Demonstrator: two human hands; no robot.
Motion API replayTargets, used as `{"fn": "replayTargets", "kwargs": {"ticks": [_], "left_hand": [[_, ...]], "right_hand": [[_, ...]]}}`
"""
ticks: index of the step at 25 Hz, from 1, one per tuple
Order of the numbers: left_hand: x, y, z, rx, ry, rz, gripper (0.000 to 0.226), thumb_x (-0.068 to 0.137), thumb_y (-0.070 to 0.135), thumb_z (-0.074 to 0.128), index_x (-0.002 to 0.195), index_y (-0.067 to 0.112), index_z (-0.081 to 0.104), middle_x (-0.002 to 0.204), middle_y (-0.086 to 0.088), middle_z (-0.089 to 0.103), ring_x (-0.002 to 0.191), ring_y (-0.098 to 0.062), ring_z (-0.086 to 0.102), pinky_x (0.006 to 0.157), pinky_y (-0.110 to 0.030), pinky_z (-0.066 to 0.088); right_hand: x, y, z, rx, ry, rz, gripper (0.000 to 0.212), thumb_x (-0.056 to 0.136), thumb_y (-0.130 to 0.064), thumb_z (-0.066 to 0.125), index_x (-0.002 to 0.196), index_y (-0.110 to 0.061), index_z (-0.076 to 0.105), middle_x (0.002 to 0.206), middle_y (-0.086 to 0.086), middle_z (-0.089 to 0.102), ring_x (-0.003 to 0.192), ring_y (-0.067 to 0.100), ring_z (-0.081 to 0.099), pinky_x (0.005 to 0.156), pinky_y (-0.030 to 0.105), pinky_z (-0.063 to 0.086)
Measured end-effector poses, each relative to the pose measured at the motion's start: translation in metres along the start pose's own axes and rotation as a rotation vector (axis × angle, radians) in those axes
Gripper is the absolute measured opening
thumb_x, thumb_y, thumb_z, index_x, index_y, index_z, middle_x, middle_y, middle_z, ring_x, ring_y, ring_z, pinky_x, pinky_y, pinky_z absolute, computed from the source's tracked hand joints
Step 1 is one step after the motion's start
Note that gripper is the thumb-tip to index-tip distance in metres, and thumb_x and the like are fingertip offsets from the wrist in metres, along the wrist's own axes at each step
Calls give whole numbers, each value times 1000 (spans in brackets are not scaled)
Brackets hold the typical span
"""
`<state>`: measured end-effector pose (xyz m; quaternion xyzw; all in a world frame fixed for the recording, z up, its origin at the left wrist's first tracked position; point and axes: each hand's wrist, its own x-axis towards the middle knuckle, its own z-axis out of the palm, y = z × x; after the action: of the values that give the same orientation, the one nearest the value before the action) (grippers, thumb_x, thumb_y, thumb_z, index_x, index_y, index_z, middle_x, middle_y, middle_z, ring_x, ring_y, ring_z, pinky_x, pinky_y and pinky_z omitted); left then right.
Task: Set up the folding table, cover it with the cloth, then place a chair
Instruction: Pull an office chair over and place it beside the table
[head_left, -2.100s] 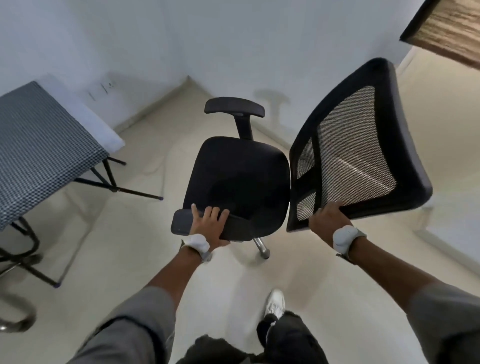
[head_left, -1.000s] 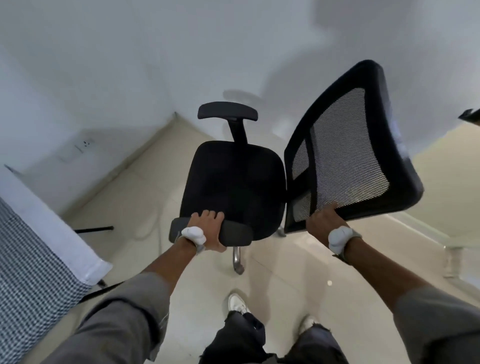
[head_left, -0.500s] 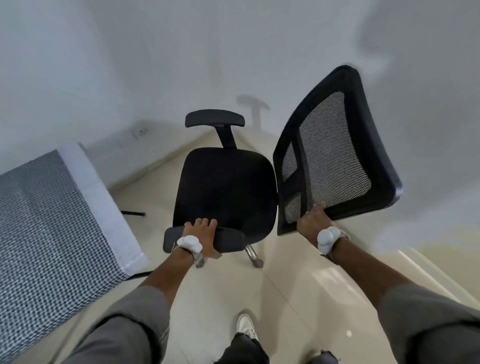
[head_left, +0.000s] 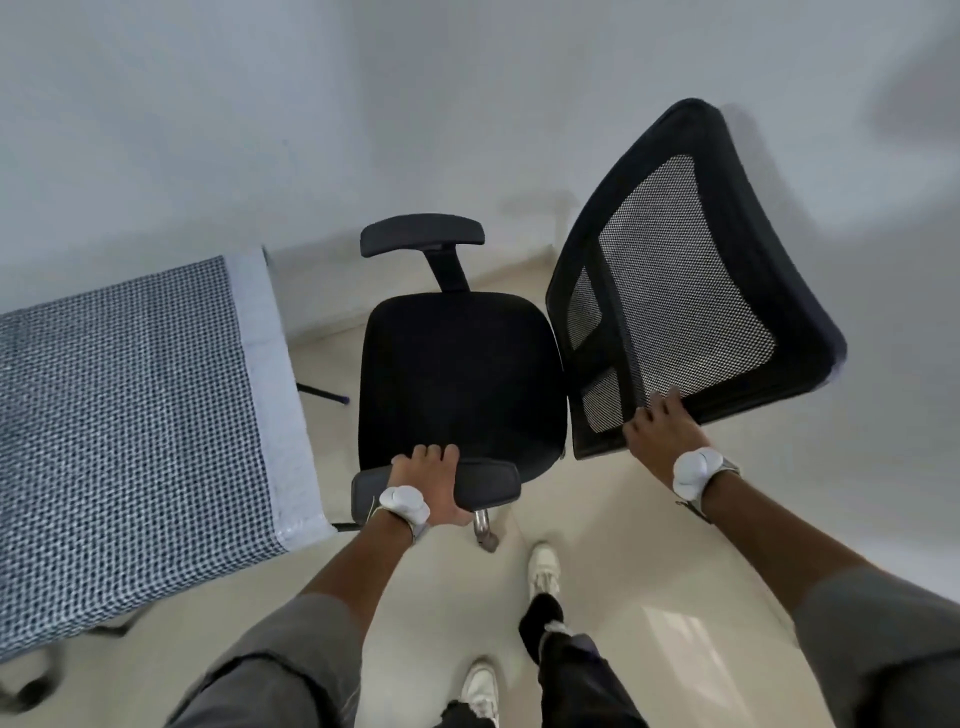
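Note:
A black office chair (head_left: 457, 374) with a mesh backrest (head_left: 680, 291) stands in front of me, its seat facing left toward the table. My left hand (head_left: 431, 483) grips the near armrest (head_left: 483, 488). My right hand (head_left: 660, 436) holds the lower edge of the backrest. The folding table (head_left: 260, 364) stands at the left under a black-and-white checked cloth (head_left: 119, 415) with a pale border, its right edge close beside the chair seat. The chair's base is mostly hidden; one chrome leg (head_left: 485, 530) shows below the armrest.
White walls (head_left: 467, 104) meet in a corner just behind the chair and table. Black table legs (head_left: 322, 392) show beneath the cloth's far edge. Beige tiled floor (head_left: 649, 597) spreads around my feet (head_left: 543, 566).
The chair has moved left with both hands on it and now sits right beside the covered table. The table fills more of the left side than before.

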<state>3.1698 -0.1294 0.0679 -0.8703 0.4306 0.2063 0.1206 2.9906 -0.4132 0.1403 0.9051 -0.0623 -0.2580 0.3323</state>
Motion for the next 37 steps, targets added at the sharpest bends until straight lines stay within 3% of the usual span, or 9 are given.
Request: {"fn": "replayTargets", "kwargs": {"ticks": [8,12,14,16,18,21,25,31,37], "left_hand": [[38,2,-20,-82,-19,-173,97,58,78,59,132,19,38,121,-5,57,108,-29,55,84,-43,49],[50,-7,-23,-122,-6,-227,98,63,77,60,138,20,35,130,-4,52,118,-30,50,97,-50,43],[50,-13,-21,-127,15,-244,104,69,77,60,148,19,27,146,-8,41,134,-33,40,112,-58,27],[44,-14,-16,-112,54,-271,110,78,74,57,158,15,9,163,-13,15,150,-35,16,120,-59,10],[33,-10,-8,-90,100,-290,105,86,70,50,159,14,0,166,-15,-4,153,-35,0,120,-60,8],[13,-8,6,-130,166,-311,96,91,68,43,159,16,0,165,-16,-7,153,-36,-2,119,-62,11],[9,-14,11,-164,123,-315,99,89,75,36,158,20,-9,165,-13,-15,153,-33,-10,119,-62,10],[9,-14,5,-195,112,-283,101,89,73,41,159,19,-7,165,-13,-13,153,-34,-9,119,-63,11],[6,-15,-5,-197,43,-267,102,89,67,49,158,20,-11,164,-12,-17,153,-34,-10,120,-61,13]], "right_hand": [[88,52,-4,-79,110,-174,40,107,-17,30,140,1,42,145,30,45,135,59,33,109,71,22],[125,58,-7,-70,124,-196,43,105,-15,30,144,1,40,147,31,43,135,62,31,107,74,21],[134,54,-11,-62,109,-185,44,104,-16,31,144,0,40,146,31,44,134,62,33,106,74,22],[138,45,-15,-70,133,-173,43,103,-16,33,142,-1,44,141,31,49,131,61,37,105,74,24],[138,37,-17,-39,121,-148,43,103,-17,34,141,-2,45,139,29,51,131,59,40,105,73,25],[141,28,-20,22,112,-105,50,105,-32,35,146,-3,38,150,26,41,136,55,35,107,72,23],[142,29,-19,28,111,-72,70,103,-50,35,151,0,26,156,24,33,141,52,29,109,73,18],[142,31,-19,4,107,-55,49,104,-22,29,147,1,34,150,25,41,138,51,35,108,72,22],[139,29,-22,6,105,-43,46,103,-19,30,144,1,38,148,25,45,137,50,39,109,70,24]]}}
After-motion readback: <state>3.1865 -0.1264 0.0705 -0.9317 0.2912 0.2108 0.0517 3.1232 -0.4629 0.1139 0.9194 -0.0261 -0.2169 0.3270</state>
